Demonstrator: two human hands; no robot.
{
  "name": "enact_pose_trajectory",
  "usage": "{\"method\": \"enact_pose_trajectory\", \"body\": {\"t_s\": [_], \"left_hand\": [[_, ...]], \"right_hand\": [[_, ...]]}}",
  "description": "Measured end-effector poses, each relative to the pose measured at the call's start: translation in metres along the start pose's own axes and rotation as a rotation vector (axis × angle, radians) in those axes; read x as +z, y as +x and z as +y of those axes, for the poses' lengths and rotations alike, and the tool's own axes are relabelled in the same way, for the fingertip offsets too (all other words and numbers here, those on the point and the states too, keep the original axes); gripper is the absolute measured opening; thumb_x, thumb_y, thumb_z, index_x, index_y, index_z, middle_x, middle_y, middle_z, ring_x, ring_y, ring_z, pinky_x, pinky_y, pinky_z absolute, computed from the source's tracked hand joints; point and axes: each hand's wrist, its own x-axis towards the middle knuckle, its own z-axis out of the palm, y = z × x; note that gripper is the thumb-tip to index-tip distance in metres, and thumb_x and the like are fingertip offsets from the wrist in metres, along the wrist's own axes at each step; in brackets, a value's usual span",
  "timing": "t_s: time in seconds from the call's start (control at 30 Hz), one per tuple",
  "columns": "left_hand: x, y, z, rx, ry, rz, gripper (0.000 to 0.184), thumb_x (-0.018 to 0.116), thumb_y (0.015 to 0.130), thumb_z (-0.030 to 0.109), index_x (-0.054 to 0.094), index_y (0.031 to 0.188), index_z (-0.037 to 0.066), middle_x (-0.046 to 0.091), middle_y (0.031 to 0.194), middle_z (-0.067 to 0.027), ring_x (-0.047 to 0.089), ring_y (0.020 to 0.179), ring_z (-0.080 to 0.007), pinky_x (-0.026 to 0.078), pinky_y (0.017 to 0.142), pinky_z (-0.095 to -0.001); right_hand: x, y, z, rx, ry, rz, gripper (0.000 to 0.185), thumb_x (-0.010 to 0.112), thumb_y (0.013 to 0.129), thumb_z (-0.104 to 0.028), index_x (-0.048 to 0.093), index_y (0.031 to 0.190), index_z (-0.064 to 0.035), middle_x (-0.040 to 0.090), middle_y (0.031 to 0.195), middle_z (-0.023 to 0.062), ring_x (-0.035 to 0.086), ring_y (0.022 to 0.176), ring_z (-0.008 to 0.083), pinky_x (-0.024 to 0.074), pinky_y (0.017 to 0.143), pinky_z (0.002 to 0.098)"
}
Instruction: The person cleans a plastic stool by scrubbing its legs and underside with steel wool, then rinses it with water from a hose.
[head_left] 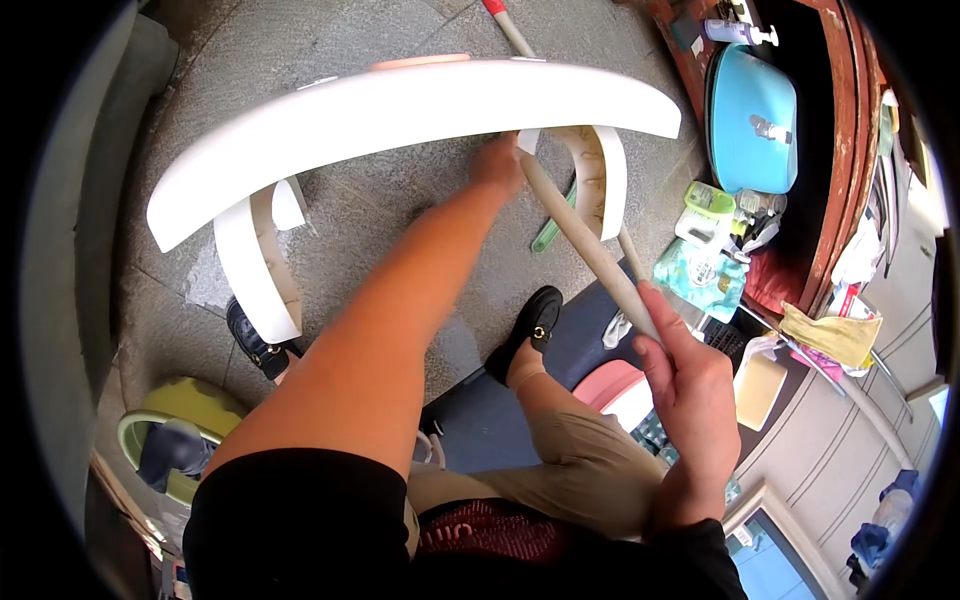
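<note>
My right hand (695, 400) is wrapped round the lower end of a pale wooden pole (590, 245), thumb and forefinger along it. The pole slants up and left to a small white piece (528, 142). There my left hand (497, 167), slightly blurred, closes at the pole's upper end; its fingers are partly hidden. Just above that hand is a long, curved white plastic piece (420, 105) with two curved legs, like a bench or stool. Its left leg (245, 260) and right leg (612, 180) point toward me.
A second, red-ended pole (515, 35) passes behind the white piece. A green-handled tool (546, 235) lies on the grey floor. At right are a blue basin (752, 120), a green-lidded container (708, 205) and a pink basin (610, 385). An olive tub (190, 400) stands at lower left.
</note>
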Motion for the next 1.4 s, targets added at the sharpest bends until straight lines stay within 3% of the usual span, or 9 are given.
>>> {"method": "enact_pose_trajectory", "body": {"t_s": [0.07,0.4,0.47,0.53,0.73,0.97,1.03,1.23,1.4], "left_hand": [[-0.002,0.002,0.004,0.026,0.098,-0.011,0.035,0.056,0.088,0.024,0.060,0.114,0.001,0.067,0.105,-0.0239,0.066,0.098,-0.0397,0.053,0.084,-0.0457],[0.010,0.002,-0.016,0.060,-0.029,-0.005,0.031,0.063,0.085,0.025,0.063,0.103,0.000,0.068,0.095,-0.0225,0.067,0.091,-0.0375,0.053,0.079,-0.0455],[0.000,0.005,-0.021,0.074,0.021,-0.029,0.032,0.064,0.086,0.027,0.065,0.105,0.001,0.069,0.096,-0.0213,0.067,0.091,-0.0364,0.053,0.079,-0.0446],[-0.010,0.008,-0.027,0.282,0.449,-0.115,0.033,0.066,0.086,0.031,0.067,0.109,0.007,0.069,0.101,-0.0150,0.065,0.093,-0.0335,0.051,0.081,-0.0435],[-0.002,0.000,-0.047,0.509,0.610,-0.022,0.035,0.066,0.086,0.041,0.069,0.109,0.015,0.069,0.111,-0.0062,0.063,0.100,-0.0327,0.048,0.086,-0.0430],[0.004,0.005,-0.019,0.137,0.370,-0.043,0.032,0.070,0.083,0.039,0.072,0.099,0.011,0.072,0.094,-0.0081,0.066,0.076,-0.0284,0.052,0.072,-0.0383],[-0.005,-0.010,-0.003,-0.088,0.013,-0.116,0.025,0.070,0.084,0.030,0.073,0.096,0.009,0.070,0.099,-0.0147,0.065,0.091,-0.0279,0.047,0.079,-0.0444],[0.036,-0.002,-0.047,0.182,0.069,0.146,0.027,0.074,0.081,0.034,0.072,0.087,0.008,0.070,0.083,-0.0111,0.064,0.082,-0.0286,0.052,0.073,-0.0432],[-0.010,-0.020,-0.009,0.055,0.384,0.028,0.032,0.070,0.084,0.042,0.071,0.094,0.012,0.069,0.092,-0.0098,0.062,0.090,-0.0283,0.050,0.081,-0.0403]], "right_hand": [[-0.006,0.003,-0.004,0.120,0.095,-0.087,0.044,0.064,0.091,-0.007,0.057,0.134,-0.0115,0.068,0.085,0.0199,0.064,0.068,0.0250,0.0517,0.070,0.0309],[-0.005,0.002,0.009,0.146,0.117,-0.123,0.047,0.067,0.090,-0.008,0.057,0.135,-0.0125,0.068,0.089,0.0206,0.063,0.069,0.0258,0.0513,0.072,0.0314],[0.003,0.001,0.018,0.039,0.088,-0.032,0.047,0.068,0.088,-0.008,0.058,0.133,-0.0163,0.062,0.070,0.0163,0.063,0.058,0.0297,0.0496,0.058,0.0371],[0.000,0.001,0.014,0.092,0.169,-0.059,0.047,0.068,0.088,-0.008,0.058,0.133,-0.0152,0.063,0.070,0.0155,0.064,0.058,0.0265,0.0497,0.057,0.0359],[-0.008,0.002,0.010,0.172,0.221,-0.187,0.048,0.066,0.090,-0.007,0.055,0.136,-0.0103,0.064,0.080,0.0167,0.057,0.066,0.0189,0.0492,0.071,0.0287],[-0.005,0.001,0.011,0.121,0.235,-0.178,0.047,0.066,0.089,-0.007,0.055,0.135,-0.0084,0.068,0.095,0.0192,0.064,0.079,0.0243,0.0498,0.079,0.0297],[-0.001,0.000,0.016,0.039,0.209,-0.107,0.047,0.068,0.088,-0.009,0.058,0.133,-0.0143,0.065,0.078,0.0171,0.065,0.062,0.0291,0.0511,0.059,0.0365],[-0.001,-0.002,0.022,0.051,0.173,-0.133,0.049,0.069,0.086,-0.010,0.058,0.133,-0.0168,0.067,0.086,0.0180,0.064,0.072,0.0376,0.0517,0.065,0.0394],[0.002,-0.003,0.025,0.060,0.226,-0.200,0.052,0.072,0.083,-0.010,0.058,0.133,-0.0162,0.068,0.090,0.0179,0.065,0.077,0.0368,0.0525,0.069,0.0387]]}}
